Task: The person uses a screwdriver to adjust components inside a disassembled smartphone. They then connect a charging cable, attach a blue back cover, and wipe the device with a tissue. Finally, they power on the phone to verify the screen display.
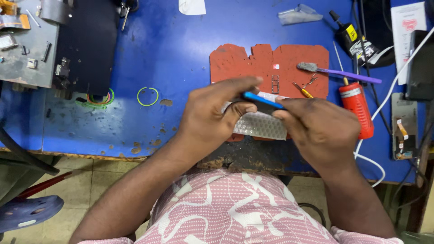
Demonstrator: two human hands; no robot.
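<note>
Pink cloth with white squiggles, the person's shirt [235, 212], fills the bottom of the head view, and both forearms reach up from it to the edge of the surface [181, 40]. Left hand [212, 115] and right hand [318, 129] meet over the middle, each grip clamped on a thin blue-edged phone [264, 100] held edge-on between them, left fingers curled over its left end, right thumb and fingers pinching its right end. Just under the phone, also pressed by the left fingers, hangs a sheet of clear bubble wrap [260, 124].

Behind the hands lies a rust-red mat [271, 63] with notched edges, carrying a small white tag and a dark slotted frame. A grey-bristled brush with a purple handle [339, 72] rests across its right edge, a yellow-handled tool [304, 90] near it. Right of the mat lies a red cylinder with a pale label band [357, 108], and above it a black bottle with a yellow label [350, 38]. A white paper with a pink mark [407, 31] sits at the top right corner, white cable [384, 99] crossing below it.

Blue paint on the surface is chipped along the front edge. A green ring [148, 96] lies left of centre, a black mat [88, 45] and grey tray of small parts [27, 49] at far left. Tiled floor and a blue stool [27, 212] show below. What the phone's face looks like cannot be made out.
</note>
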